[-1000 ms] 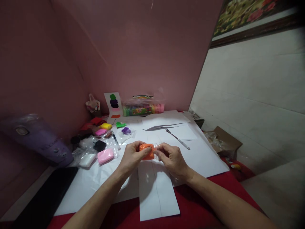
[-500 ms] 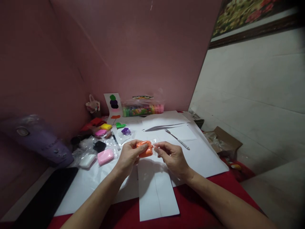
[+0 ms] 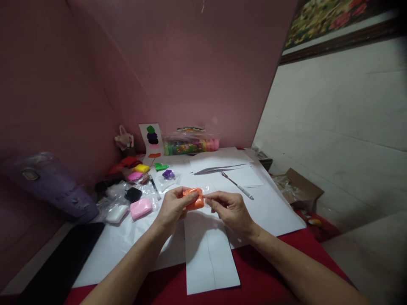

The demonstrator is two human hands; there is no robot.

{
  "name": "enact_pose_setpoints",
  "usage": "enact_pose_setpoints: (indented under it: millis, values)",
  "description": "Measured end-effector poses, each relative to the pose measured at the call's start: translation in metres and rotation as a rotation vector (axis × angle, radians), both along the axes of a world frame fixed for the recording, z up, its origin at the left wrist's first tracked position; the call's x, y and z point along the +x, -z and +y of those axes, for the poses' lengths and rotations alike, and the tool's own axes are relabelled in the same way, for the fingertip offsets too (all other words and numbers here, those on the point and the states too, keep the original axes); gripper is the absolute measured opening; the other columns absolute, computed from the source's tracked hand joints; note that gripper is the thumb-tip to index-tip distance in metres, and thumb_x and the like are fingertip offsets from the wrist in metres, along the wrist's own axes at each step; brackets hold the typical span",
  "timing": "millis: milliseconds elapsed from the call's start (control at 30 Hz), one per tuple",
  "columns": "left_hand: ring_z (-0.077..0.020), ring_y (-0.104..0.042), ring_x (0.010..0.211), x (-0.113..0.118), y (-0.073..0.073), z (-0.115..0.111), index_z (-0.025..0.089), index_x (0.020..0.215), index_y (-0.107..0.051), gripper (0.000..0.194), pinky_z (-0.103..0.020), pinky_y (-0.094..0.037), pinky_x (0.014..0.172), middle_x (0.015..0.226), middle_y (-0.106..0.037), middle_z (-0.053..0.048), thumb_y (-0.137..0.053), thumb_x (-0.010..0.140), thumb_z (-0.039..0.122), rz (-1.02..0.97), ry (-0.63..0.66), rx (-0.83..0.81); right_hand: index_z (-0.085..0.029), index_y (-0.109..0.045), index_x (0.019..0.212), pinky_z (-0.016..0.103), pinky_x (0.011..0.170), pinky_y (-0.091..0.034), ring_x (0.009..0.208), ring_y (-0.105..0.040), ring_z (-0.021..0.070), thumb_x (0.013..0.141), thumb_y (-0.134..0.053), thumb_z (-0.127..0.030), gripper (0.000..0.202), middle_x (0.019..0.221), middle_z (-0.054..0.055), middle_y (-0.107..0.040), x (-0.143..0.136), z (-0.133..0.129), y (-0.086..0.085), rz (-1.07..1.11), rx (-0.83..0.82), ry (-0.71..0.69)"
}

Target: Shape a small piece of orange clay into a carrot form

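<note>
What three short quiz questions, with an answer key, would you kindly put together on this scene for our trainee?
1. Multiple choice: what colour is the packet in the left hand?
a) green
b) orange
c) yellow

2. True or false: the fork is held in the right hand.

3. Short answer: which lies nearer the person, the light pink packet or the purple packet?

Key:
1. b, orange.
2. False; the fork lies on the white paper, beyond the right hand.
3. The light pink packet.
</note>
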State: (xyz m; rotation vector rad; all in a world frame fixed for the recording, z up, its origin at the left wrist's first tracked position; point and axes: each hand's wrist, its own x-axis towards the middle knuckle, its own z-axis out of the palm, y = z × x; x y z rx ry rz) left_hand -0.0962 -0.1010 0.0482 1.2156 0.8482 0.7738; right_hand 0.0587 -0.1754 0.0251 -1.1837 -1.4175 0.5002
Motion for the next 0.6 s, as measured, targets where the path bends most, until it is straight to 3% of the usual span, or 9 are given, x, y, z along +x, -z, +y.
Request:
enact_pose_setpoints:
  millis: [133, 233, 333, 500, 600]
  values:
    - [0.0014, -0.022, 0.033, -0.002, 0.001, 0.002, 0.013, 0.080, -0.062, 0.038, -0.016, -0.010, 0.035, 0.052, -0.052, 0.004, -0.075, 0.064, 0.045, -0.015, -0.034, 0.006, -0.017, -0.066, 0.089, 0.022, 0.045, -0.047, 0.058, -0.058, 0.0116, 0.082, -0.061, -0.029, 0.015, 0.076, 0.003, -0.065, 0.005, 0.003, -0.005, 0.216, -0.006, 0.059]
    - [0.0015, -0.021, 0.033, -0.004, 0.001, 0.003, 0.013, 0.080, -0.062, 0.039, -0.016, -0.009, 0.035, 0.050, -0.050, 0.004, -0.076, 0.063, 0.045, -0.026, -0.063, -0.010, -0.017, -0.065, 0.096, 0.021, 0.041, -0.046, 0.054, -0.054, 0.0098, 0.080, -0.062, -0.032, 0.022, 0.074, 0.001, -0.062, 0.008, 0.008, -0.006, 0.409, -0.044, -0.002]
    - [0.0018, -0.021, 0.034, -0.005, 0.001, 0.005, 0.013, 0.080, -0.062, 0.039, -0.015, -0.009, 0.035, 0.049, -0.048, 0.005, -0.077, 0.063, 0.044, -0.048, -0.095, -0.022, -0.015, -0.067, 0.092, 0.019, 0.038, -0.041, 0.046, -0.045, 0.0052, 0.079, -0.063, -0.034, 0.023, 0.069, -0.001, -0.055, 0.010, 0.013, -0.005, 0.518, -0.106, -0.044]
    - [0.0017, -0.021, 0.034, -0.006, 0.002, 0.007, 0.013, 0.081, -0.062, 0.037, -0.015, -0.009, 0.035, 0.048, -0.047, 0.005, -0.076, 0.064, 0.043, -0.082, -0.090, -0.018, -0.014, -0.064, 0.083, 0.018, 0.032, -0.035, 0.041, -0.044, 0.0053, 0.076, -0.067, -0.041, 0.028, 0.063, -0.001, -0.056, 0.013, 0.015, -0.003, 0.508, -0.202, -0.070]
    - [0.0016, -0.020, 0.034, -0.006, 0.001, 0.007, 0.013, 0.082, -0.062, 0.037, -0.015, -0.008, 0.035, 0.047, -0.047, 0.006, -0.076, 0.065, 0.042, -0.093, -0.082, -0.012, -0.014, -0.062, 0.078, 0.020, 0.033, -0.038, 0.044, -0.048, 0.0073, 0.074, -0.067, -0.043, 0.030, 0.066, 0.002, -0.060, 0.013, 0.015, -0.004, 0.483, -0.224, -0.067]
